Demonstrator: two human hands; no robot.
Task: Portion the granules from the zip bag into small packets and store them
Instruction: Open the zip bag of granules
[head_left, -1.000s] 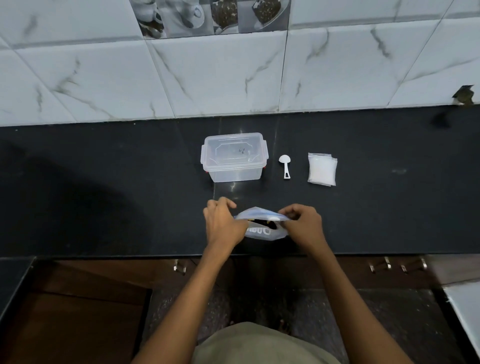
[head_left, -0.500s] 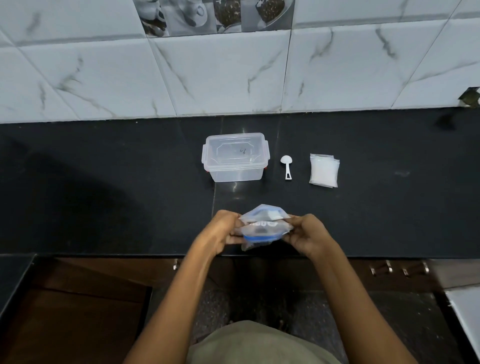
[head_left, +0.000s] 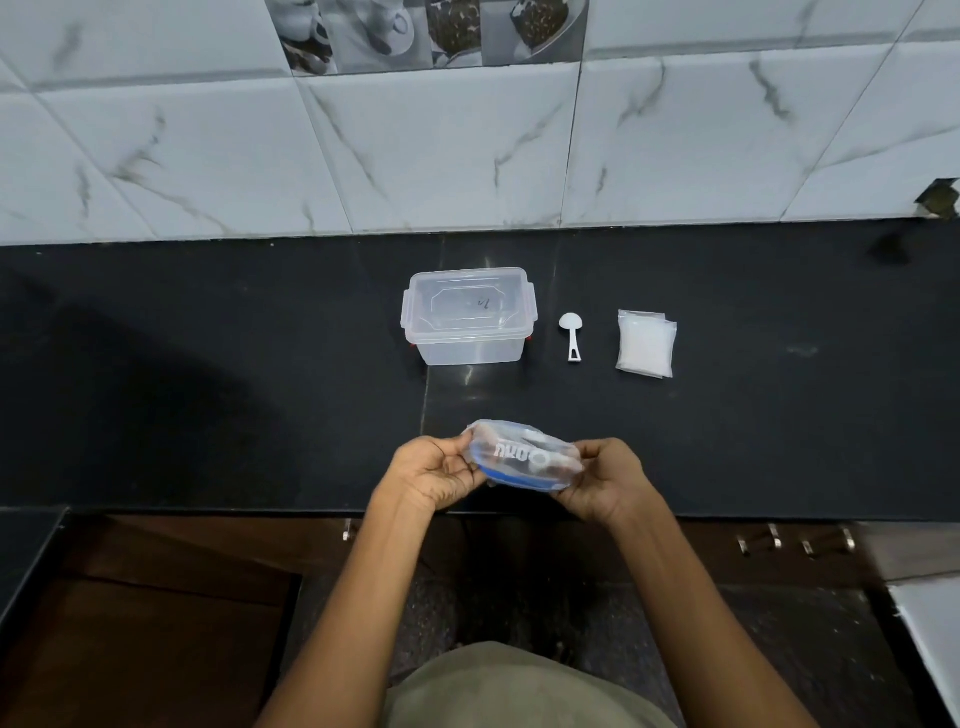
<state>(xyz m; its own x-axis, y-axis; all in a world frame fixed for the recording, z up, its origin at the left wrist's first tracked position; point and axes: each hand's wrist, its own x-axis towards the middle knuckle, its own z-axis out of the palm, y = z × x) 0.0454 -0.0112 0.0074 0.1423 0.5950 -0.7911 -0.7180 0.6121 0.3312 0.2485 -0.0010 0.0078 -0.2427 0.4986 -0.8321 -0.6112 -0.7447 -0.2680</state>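
Zip bag: you hold the zip bag (head_left: 524, 460) between both hands, just above the front edge of the bench (head_left: 208, 389); its blue strip faces you.
Left grip: your left hand (head_left: 434, 475) pinches the bag's left end, fingers curled round it.
Right grip: your right hand (head_left: 602, 480) pinches the right end the same way.
Front edge: the bench lip runs directly under your wrists; beyond it a drop to dark cabinet fronts.
Open room: bare black bench to the left and far right of your hands.
Ahead: lidded clear container (head_left: 469, 315), white scoop (head_left: 571, 336) beside it, then a stack of small packets (head_left: 645, 343), all well apart from the bag.
Back limit: tiled wall (head_left: 467, 156) behind the row.
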